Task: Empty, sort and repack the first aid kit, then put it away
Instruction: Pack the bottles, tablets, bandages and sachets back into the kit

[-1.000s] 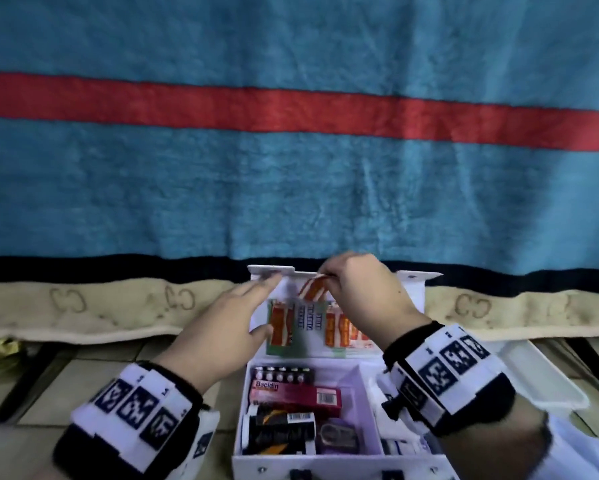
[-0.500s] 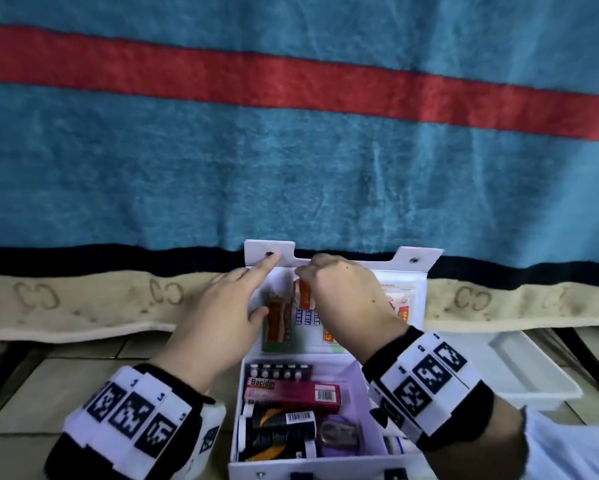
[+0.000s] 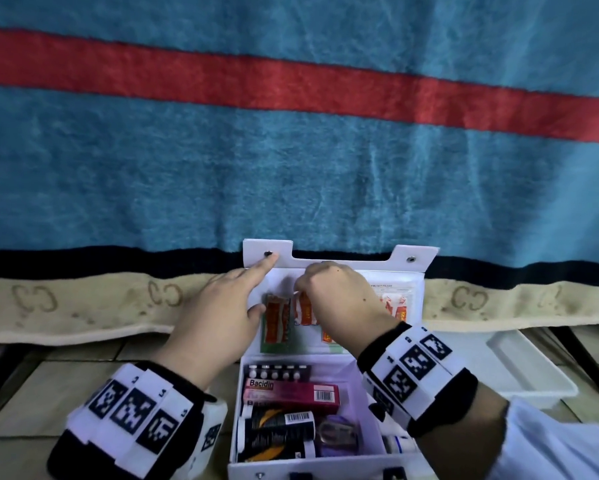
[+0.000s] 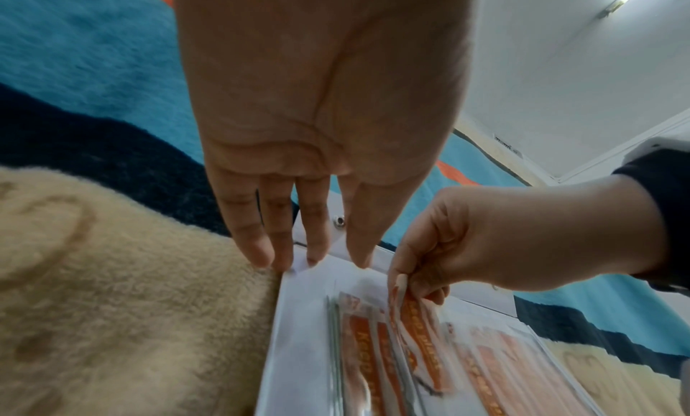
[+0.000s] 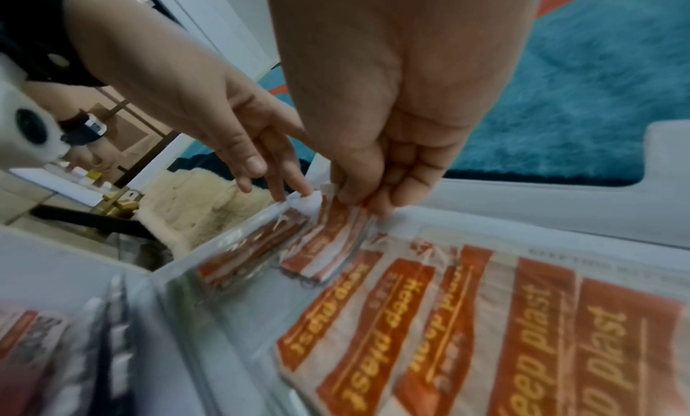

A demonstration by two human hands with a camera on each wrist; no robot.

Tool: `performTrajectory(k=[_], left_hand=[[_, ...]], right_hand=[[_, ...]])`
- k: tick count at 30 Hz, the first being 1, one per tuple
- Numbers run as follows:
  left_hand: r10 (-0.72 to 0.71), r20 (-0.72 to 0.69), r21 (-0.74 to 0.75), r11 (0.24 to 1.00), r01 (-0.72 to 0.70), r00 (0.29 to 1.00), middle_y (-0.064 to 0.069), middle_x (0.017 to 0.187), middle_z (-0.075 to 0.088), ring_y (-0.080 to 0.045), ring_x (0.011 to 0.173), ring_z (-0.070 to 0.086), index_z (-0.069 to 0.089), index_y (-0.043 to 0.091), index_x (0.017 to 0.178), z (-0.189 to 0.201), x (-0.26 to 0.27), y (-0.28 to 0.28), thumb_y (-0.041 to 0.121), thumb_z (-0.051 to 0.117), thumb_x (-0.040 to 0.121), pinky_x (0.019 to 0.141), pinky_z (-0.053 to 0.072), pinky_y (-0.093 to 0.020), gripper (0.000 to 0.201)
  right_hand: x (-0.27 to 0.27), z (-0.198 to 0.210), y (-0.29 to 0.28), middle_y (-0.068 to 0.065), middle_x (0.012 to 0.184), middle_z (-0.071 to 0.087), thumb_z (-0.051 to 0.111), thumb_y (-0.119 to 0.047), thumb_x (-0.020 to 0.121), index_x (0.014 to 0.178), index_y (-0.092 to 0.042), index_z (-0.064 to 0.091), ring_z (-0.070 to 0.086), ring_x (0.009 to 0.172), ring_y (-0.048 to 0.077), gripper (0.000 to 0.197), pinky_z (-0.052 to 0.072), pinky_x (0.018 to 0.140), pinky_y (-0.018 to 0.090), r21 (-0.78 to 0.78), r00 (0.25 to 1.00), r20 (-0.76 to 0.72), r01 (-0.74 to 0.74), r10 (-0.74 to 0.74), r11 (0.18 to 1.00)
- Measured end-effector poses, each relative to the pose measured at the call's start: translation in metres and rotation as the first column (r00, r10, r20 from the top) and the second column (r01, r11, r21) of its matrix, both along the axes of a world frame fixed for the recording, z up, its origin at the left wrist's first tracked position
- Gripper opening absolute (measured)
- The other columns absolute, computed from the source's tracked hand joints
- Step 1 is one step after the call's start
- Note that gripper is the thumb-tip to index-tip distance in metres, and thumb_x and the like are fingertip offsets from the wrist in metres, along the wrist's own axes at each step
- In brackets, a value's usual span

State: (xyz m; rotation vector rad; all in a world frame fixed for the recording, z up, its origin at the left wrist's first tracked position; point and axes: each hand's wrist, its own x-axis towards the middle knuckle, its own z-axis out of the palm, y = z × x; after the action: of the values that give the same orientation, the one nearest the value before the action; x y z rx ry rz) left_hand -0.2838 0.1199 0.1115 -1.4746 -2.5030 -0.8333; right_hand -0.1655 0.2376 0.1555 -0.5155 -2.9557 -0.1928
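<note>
The white plastic first aid kit case [image 3: 325,465] sits open on the tiled floor at the near edge, its lid [image 3: 339,268] propped against the blue blanket with a red stripe [image 3: 291,150]. The left hand [image 3: 218,313] lies straight-fingered along the lid's left edge, while the right hand [image 3: 339,299] pinches an orange-and-white plaster strip [image 5: 328,245] from the lid's clear pocket — "keep plast" reads there. A white tray [image 3: 519,368] sits right. Below, a pink "Bacidin" box [image 3: 291,393]; the right wrist hides part of the case.
</note>
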Motion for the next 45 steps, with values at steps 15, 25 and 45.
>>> performTrajectory(k=[15,25,45], left_hand=[[0.003,0.014,-0.009,1.000,-0.003,1.000,0.011,0.139,0.048,-0.016,0.126,0.045,0.014,0.051,0.143,-0.001,0.001,-0.003,0.024,0.058,0.089,0.102,0.041,-0.032,0.075],[0.007,-0.005,-0.015,1.000,-0.007,1.000,0.010,0.138,0.049,-0.016,0.125,0.045,0.014,0.050,0.144,-0.001,0.002,-0.002,0.024,0.057,0.090,0.100,0.041,-0.033,0.073],[0.015,-0.024,-0.025,1.000,-0.016,1.000,0.009,0.138,0.050,-0.017,0.124,0.047,0.014,0.049,0.144,0.000,0.004,0.000,0.024,0.057,0.089,0.097,0.043,-0.032,0.074]], right_hand=[[0.000,-0.011,0.015,-0.003,0.097,0.072,0.045,-0.019,0.093,0.102,-0.027,0.063,0.061,0.097,0.019,0.022,0.029,0.094,0.032,-0.259,0.981,-0.136,0.101,-0.140,0.961],[-0.005,-0.020,0.014,-0.004,0.094,0.067,0.059,-0.013,0.083,0.094,-0.026,0.068,0.055,0.103,0.020,0.019,0.026,0.082,0.031,-0.037,0.994,-0.070,0.078,-0.081,0.996],[-0.006,-0.017,0.007,0.002,0.102,0.065,0.052,-0.009,0.085,0.099,-0.021,0.065,0.046,0.112,0.020,0.023,0.015,0.077,0.036,0.032,0.998,-0.056,0.029,-0.027,0.999]])
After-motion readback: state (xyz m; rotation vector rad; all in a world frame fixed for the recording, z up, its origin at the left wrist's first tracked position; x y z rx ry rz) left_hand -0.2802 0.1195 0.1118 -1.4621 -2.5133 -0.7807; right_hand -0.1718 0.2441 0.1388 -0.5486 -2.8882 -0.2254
